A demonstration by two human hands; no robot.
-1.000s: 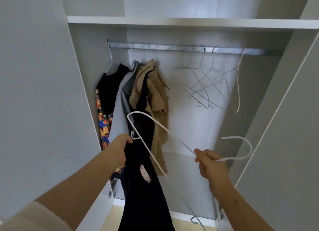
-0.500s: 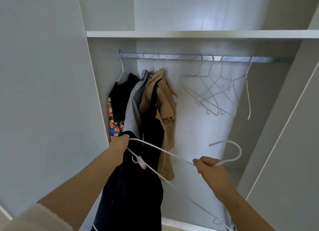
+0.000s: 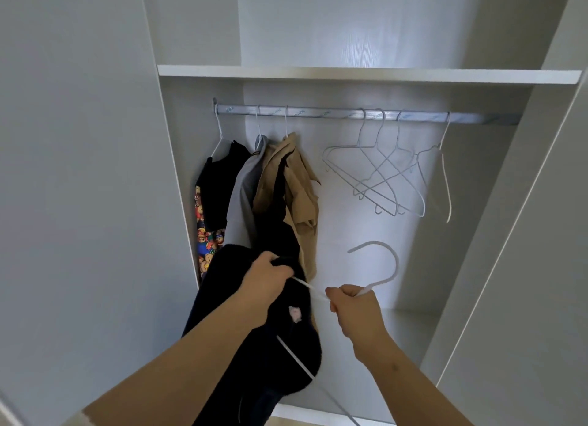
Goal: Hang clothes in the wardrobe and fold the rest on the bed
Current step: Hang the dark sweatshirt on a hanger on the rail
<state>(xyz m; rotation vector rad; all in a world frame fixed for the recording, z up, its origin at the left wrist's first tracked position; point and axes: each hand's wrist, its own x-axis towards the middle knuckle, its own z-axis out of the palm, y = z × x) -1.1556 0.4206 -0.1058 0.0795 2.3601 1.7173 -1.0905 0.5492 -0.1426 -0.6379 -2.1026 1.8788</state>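
Note:
I stand before an open white wardrobe. My left hand [image 3: 265, 280] grips a dark navy garment [image 3: 286, 339] with a small pink label. Part of a white hanger [image 3: 386, 271] runs inside that garment. My right hand [image 3: 351, 307] holds the hanger at its neck, the hook curving up to the right. On the metal rail [image 3: 334, 113], three garments hang at the left: a black one [image 3: 222, 183], a grey one [image 3: 245, 196] and a tan one [image 3: 299, 190].
Several empty wire hangers [image 3: 388, 177] hang on the right half of the rail. A white shelf [image 3: 366, 74] sits above it. The open door panel [image 3: 79, 171] stands at my left, another panel [image 3: 541, 234] at my right.
My left hand has pulled the dark garment over the hanger's arm, which now hides most of it. The hanger's hook has come closer to my left hand. The view tilted down slightly.

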